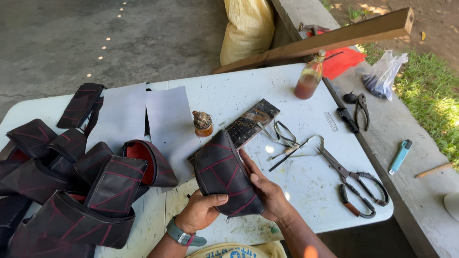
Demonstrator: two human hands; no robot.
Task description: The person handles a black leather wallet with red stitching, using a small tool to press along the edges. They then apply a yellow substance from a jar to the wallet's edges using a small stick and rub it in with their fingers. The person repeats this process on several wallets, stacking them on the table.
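Left of the fingers, a pile of dark stitched pouches (71, 191) with red lining. Left hand (198, 212) grips the black, red-stitched pouch (224, 174) from below; right hand (265, 188) lies flat, fingers open, against its side. Rightward: one small jar (202, 123), large shears (356, 184), one amber bottle (310, 76).
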